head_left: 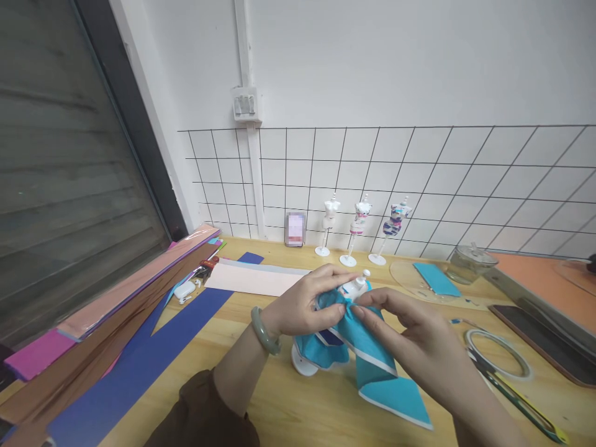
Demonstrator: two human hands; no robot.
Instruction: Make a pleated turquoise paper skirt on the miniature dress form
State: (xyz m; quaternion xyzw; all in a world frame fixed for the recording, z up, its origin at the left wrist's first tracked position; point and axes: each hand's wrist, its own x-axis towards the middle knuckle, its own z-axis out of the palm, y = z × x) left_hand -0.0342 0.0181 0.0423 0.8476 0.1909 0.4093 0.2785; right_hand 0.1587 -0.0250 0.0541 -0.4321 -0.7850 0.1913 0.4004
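Note:
A small white dress-form mannequin (354,288) leans in front of me, its round base (305,363) at the lower left. Turquoise crepe paper (321,352) forms a ruffled skirt on it, with a dark blue patch at the waist. My left hand (310,299) is closed around the mannequin's upper body, thumb pressing the gathered paper. Between the thumb and forefinger of my right hand (410,326) a turquoise crepe paper strip (395,397) is pinched at the chest. The strip's white-edged loose end hangs toward the table. My fingers partly hide the torso.
Three mannequins (357,225) and a phone (295,230) stand along the wall grid. Folded crepe paper (139,366) and an earbud case (185,290) lie left. To the right are a glass jar (471,264), folded turquoise paper (436,279), a coiled cable (498,354) and a cutter (521,400).

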